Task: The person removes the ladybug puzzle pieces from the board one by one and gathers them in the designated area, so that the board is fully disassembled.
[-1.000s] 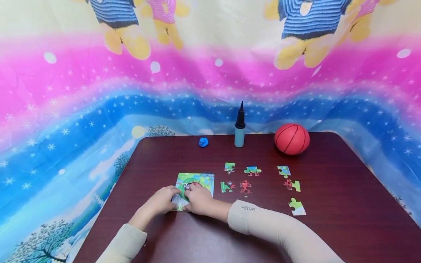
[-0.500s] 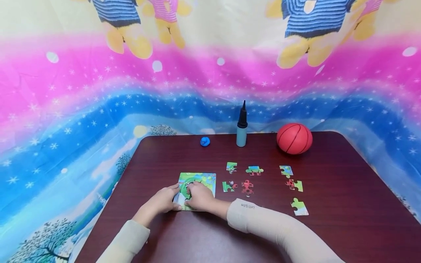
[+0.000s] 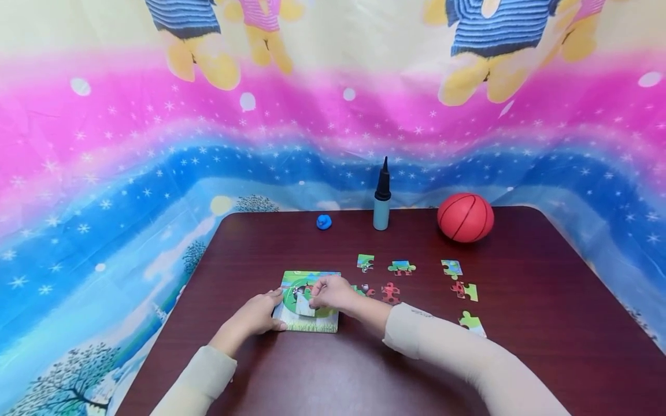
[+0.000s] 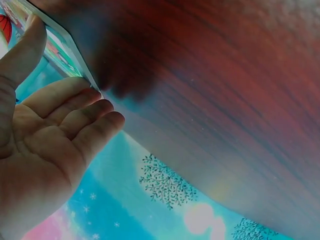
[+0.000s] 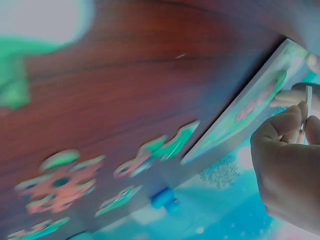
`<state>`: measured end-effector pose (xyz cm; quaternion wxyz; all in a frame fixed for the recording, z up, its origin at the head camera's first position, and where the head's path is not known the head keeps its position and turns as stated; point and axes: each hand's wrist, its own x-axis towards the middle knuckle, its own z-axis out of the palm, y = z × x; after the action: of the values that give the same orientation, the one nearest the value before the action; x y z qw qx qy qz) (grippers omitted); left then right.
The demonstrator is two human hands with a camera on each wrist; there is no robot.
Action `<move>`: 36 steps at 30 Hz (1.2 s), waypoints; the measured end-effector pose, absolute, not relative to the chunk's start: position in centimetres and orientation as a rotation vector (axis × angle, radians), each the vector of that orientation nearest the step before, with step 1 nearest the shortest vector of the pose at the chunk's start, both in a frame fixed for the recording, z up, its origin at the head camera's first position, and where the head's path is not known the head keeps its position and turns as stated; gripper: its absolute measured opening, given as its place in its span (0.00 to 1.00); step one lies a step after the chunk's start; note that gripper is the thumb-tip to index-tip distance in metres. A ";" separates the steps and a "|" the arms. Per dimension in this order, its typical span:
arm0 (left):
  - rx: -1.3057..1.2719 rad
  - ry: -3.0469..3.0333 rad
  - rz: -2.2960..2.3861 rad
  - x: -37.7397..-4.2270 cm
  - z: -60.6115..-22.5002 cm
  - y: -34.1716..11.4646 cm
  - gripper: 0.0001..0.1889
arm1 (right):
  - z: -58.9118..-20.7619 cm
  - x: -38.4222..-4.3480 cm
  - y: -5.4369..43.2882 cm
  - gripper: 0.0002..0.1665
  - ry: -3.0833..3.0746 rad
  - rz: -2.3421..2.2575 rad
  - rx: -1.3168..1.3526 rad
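A square puzzle board (image 3: pixel 312 327) with a ladybug picture lies flat on the table. My left hand (image 3: pixel 252 315) rests against its left side, the thumb near the front corner. In the left wrist view the fingers (image 4: pixel 95 130) are loosely extended along the board's edge. Just over the board, my right hand (image 3: pixel 335 292) pinches a pale puzzle piece (image 3: pixel 306 309) between thumb and fingertips. The right wrist view shows that puzzle piece (image 5: pixel 308 100) edge-on. Beside the right wrist lie a red spotted piece (image 3: pixel 390 293) and a green piece (image 3: pixel 366 288) partly hidden behind the hand.
More loose pieces sit behind and right: a green piece (image 3: pixel 365 262), a blue-green one (image 3: pixel 402 267), and several at the right, including a green-white piece (image 3: pixel 471 322). Along the back edge stand a blue rubber duck (image 3: pixel 324 222), a hand pump (image 3: pixel 381 208) and a red ball (image 3: pixel 465 218).
My right hand has lifted the pale piece off the board's front left part and moved up and to the right. My left hand has stayed at the board's left side.
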<state>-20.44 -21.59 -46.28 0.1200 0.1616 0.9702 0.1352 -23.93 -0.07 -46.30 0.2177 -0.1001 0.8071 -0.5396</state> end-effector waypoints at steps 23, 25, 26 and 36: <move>0.464 2.844 0.369 -20.4 -46.1 -21.2 0.39 | -46.6 -21.5 7.9 0.07 2.464 -1.135 -0.357; 0.464 2.845 0.371 -20.4 -46.0 -21.2 0.39 | -46.5 -21.4 8.1 0.08 2.523 -1.054 -0.428; 0.463 2.844 0.375 -20.5 -46.0 -21.2 0.39 | -46.5 -21.3 8.1 0.09 2.544 -1.017 -0.456; 0.444 2.840 0.363 -20.2 -46.3 -21.1 0.39 | -46.0 -20.9 7.7 0.23 2.681 -0.696 -0.533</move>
<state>-20.20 -21.14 -46.25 0.1219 0.1522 0.9729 0.1242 -20.93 7.74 -45.96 0.1596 -0.1866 0.9382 -0.2437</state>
